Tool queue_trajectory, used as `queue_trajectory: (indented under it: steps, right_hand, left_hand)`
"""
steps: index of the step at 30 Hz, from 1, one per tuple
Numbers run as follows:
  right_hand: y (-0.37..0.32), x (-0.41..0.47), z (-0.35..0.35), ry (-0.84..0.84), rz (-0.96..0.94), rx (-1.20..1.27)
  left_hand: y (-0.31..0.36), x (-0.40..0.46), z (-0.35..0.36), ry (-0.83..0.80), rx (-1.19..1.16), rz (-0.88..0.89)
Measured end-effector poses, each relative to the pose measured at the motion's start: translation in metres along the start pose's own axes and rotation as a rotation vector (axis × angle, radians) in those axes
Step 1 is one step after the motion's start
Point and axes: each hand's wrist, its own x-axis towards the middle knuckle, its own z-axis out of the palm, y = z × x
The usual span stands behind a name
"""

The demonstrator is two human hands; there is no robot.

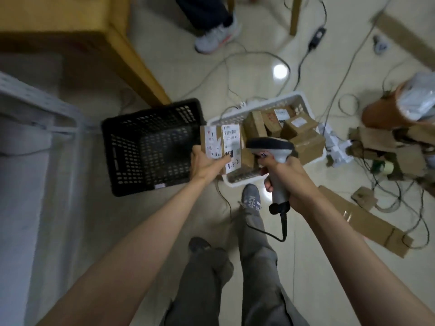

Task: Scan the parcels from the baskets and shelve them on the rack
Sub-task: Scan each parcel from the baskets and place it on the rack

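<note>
Left hand (204,164), fingers curled round a small brown parcel (221,147), thumb pressed on its front. Parcel held up above the floor, between the black basket (150,147) and the white basket (237,116). White labels with bar codes on the parcel's front, plus some hand-written marks near the bottom.

Right hand (286,182), wrapped tight round the handle of a grey scanner (273,147). Scanner head just beside the parcel, turned toward the labels. Black cord hanging from the bottom of the scanner handle, down past the legs.

More brown parcels (299,130) piled in the white basket. No parcels seen inside the black basket. Grey rack (35,107) at the far left, blurry.

Flat cardboard (367,220) on the floor at the right. Thin cables (259,55) all over the floor. Someone else's white shoe (216,36) at the top.
</note>
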Motion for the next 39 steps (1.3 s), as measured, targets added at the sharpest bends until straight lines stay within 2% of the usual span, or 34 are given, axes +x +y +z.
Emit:
queue_trajectory:
  steps: [4,12,18,23,29,33,39]
  right_hand:
    - [-0.057,-0.075,0.073,-0.109,-0.155,-0.058]
    - [-0.147,-0.213,0.232,-0.420,-0.522,-0.328]
    - [-0.197,-0.296,0.311,-0.639,-0.763,-0.406]
    - [-0.223,-0.338,0.342,-0.743,-0.920,-0.445]
    - [-0.243,-0.357,0.354,-0.938,-1.005,-0.539]
    - [-0.254,-0.366,0.354,-1.042,-1.039,-0.519]
    - [-0.267,-0.382,0.358,-1.150,-1.093,-0.479]
  left_hand:
    - [-0.008,-0.054,-0.115,0.105,-0.119,0.022]
    - [-0.023,-0.166,-0.353,0.419,-0.411,0.127]
    - [-0.037,-0.258,-0.473,0.693,-0.522,0.241]
    - [-0.039,-0.314,-0.521,0.868,-0.519,0.252]
    - [-0.026,-0.357,-0.547,1.074,-0.561,0.263]
    - [-0.019,-0.380,-0.555,1.188,-0.536,0.268]
    - [-0.011,-0.411,-0.557,1.240,-0.527,0.248]
